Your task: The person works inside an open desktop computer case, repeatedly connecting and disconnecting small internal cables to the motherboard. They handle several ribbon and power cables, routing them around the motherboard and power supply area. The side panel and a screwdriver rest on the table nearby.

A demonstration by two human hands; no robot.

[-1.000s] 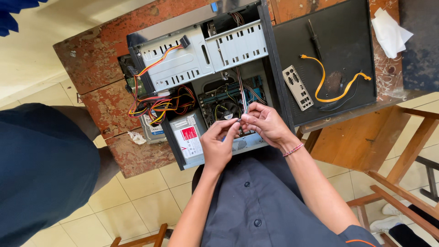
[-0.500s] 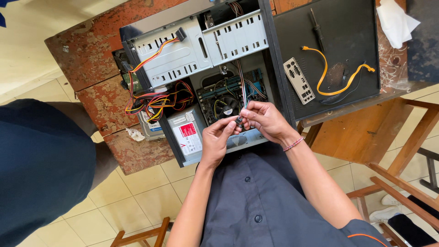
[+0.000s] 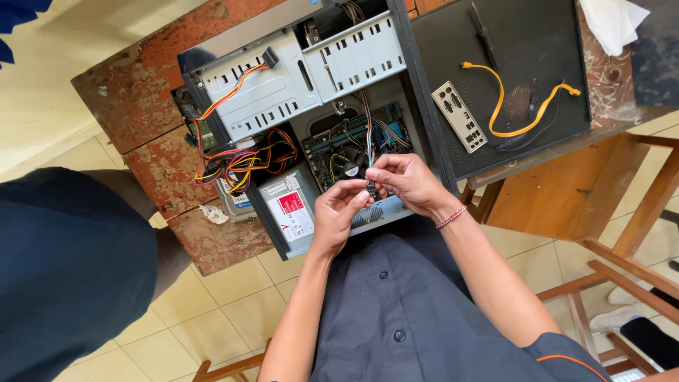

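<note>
Over the opened grey metal computer case (image 3: 297,85), left hand (image 3: 338,212) and right hand (image 3: 410,182) pinch a small black cable connector (image 3: 371,188), unplugged from the green motherboard (image 3: 357,141); side panel already off.

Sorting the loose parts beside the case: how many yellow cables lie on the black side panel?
1: a yellow cable curves across the black side panel, right of the silver port plate. A dark cable lies beside it; more may be hidden in the open computer case.

Computer repair workshop, opened computer case (image 3: 311,78) on worn wooden table (image 3: 134,92), tiled floor (image 3: 212,311)
</note>
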